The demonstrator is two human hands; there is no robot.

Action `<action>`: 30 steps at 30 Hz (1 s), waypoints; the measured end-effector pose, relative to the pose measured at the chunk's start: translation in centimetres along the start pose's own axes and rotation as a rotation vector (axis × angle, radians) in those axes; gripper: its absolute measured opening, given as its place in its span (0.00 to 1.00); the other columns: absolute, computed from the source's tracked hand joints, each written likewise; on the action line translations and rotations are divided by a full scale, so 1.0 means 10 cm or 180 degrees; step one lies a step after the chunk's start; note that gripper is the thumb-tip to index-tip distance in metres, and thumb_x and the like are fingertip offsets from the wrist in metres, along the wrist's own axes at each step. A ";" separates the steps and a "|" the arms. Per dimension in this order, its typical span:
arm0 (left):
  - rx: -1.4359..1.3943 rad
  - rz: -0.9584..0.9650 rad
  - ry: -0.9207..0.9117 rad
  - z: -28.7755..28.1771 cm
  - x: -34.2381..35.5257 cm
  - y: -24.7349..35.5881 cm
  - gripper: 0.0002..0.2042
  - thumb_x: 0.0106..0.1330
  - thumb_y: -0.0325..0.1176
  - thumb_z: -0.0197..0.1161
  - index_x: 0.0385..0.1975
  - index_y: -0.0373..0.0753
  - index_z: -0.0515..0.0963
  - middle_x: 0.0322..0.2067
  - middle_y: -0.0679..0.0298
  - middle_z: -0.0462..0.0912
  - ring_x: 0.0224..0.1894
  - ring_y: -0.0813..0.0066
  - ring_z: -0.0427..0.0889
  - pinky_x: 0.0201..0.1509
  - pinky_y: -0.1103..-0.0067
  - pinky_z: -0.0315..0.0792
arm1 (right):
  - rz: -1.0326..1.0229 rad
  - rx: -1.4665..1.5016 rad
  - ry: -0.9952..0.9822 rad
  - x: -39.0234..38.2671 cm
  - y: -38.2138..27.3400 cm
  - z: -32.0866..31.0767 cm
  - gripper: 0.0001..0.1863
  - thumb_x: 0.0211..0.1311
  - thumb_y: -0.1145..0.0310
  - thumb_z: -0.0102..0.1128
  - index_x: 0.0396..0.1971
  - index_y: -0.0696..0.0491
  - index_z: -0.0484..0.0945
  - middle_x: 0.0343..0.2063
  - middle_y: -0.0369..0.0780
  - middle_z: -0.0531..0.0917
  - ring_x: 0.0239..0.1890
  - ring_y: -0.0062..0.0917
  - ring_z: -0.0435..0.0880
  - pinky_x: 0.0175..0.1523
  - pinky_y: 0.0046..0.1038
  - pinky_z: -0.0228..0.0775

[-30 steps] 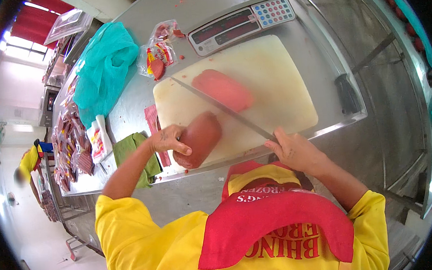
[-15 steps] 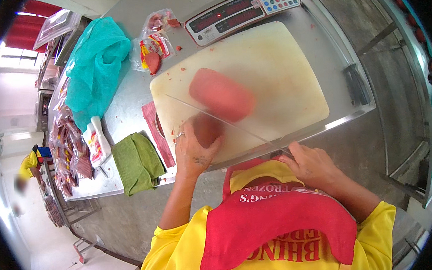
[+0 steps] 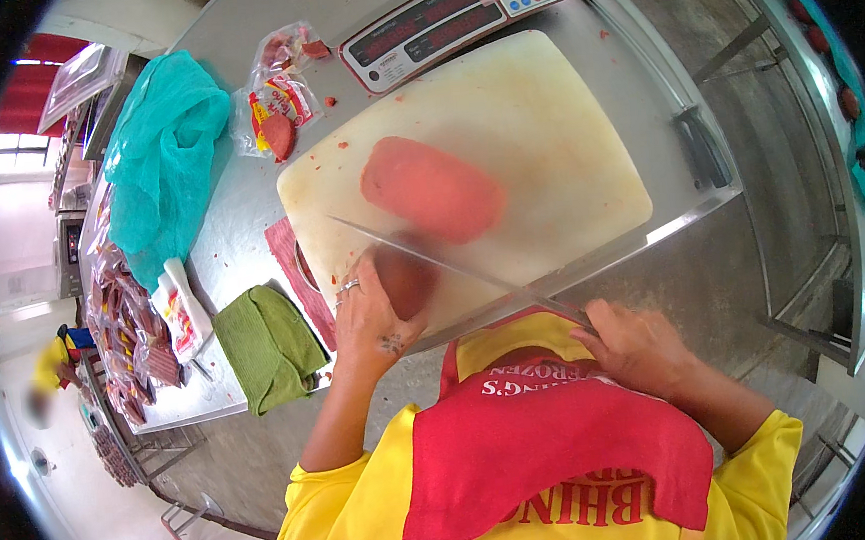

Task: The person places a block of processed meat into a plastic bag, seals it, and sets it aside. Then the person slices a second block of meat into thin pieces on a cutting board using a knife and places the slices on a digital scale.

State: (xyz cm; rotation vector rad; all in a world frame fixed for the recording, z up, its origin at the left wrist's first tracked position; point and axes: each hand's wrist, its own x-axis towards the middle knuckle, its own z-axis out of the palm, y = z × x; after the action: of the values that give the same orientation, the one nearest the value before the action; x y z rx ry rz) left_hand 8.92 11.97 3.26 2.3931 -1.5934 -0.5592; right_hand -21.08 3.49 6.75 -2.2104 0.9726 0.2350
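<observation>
On a cream cutting board (image 3: pixel 573 130) lies a pink block of processed meat (image 3: pixel 432 190), its smooth face up. My left hand (image 3: pixel 366 320) is wrapped round a brown-skinned chunk of meat (image 3: pixel 408 277) at the board's near left edge; the chunk is partly blurred. My right hand (image 3: pixel 630 341) grips the handle of a long thin knife (image 3: pixel 494 282), most of the handle hidden in the fingers. The blade slants up and left across the board, passing between the chunk and the pink block. Whether its edge touches either piece I cannot tell.
A scale (image 3: pixel 436 29) stands behind the board. To the left are a folded green cloth (image 3: pixel 269 347), a teal bag (image 3: pixel 165 138), opened plastic packaging (image 3: pixel 276 105) and several packed meats (image 3: pixel 125 322). Another knife's dark handle (image 3: pixel 702 146) lies at the right table edge. A person (image 3: pixel 62 351) stands far left.
The view has shifted, so the table things appear farther left. The knife tip sits slightly nearer me over the board. Both hands keep their holds.
</observation>
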 end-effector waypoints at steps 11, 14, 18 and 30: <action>-0.0480 0.0640 0.0695 -0.06 0.07 -0.15 0.30 0.48 0.41 0.72 0.47 0.32 0.66 0.45 0.45 0.72 0.47 0.47 0.72 0.51 0.61 0.66 | 0.0014 0.0216 0.0017 0.01 -0.18 0.12 0.16 0.66 0.54 0.49 0.35 0.54 0.64 0.27 0.52 0.79 0.27 0.51 0.80 0.30 0.48 0.71; -0.0344 0.0891 0.0903 0.00 0.09 -0.22 0.28 0.50 0.41 0.71 0.44 0.32 0.67 0.43 0.46 0.72 0.46 0.47 0.71 0.50 0.61 0.66 | -0.0031 0.0099 0.0071 0.00 -0.23 0.16 0.16 0.66 0.55 0.50 0.35 0.54 0.64 0.26 0.52 0.79 0.27 0.51 0.79 0.29 0.48 0.71; -0.0506 0.0880 0.0782 0.00 0.12 -0.22 0.28 0.50 0.40 0.71 0.45 0.32 0.66 0.43 0.47 0.72 0.47 0.48 0.71 0.51 0.62 0.67 | 0.0098 -0.0044 0.0043 -0.01 -0.30 0.15 0.16 0.65 0.55 0.50 0.35 0.54 0.64 0.25 0.52 0.79 0.27 0.50 0.80 0.29 0.48 0.71; -0.0674 0.0773 0.0611 -0.01 0.11 -0.26 0.27 0.48 0.39 0.72 0.42 0.34 0.66 0.43 0.49 0.72 0.47 0.50 0.71 0.52 0.66 0.67 | 0.0216 -0.0218 -0.0395 0.29 -0.37 0.29 0.17 0.68 0.56 0.45 0.35 0.57 0.63 0.23 0.53 0.79 0.26 0.51 0.80 0.28 0.47 0.71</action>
State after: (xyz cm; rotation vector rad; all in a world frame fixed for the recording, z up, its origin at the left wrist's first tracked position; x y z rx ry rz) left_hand 11.55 11.93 2.17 1.9996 -1.6200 -0.4141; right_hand -16.15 5.48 5.34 -2.1976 0.9853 0.4373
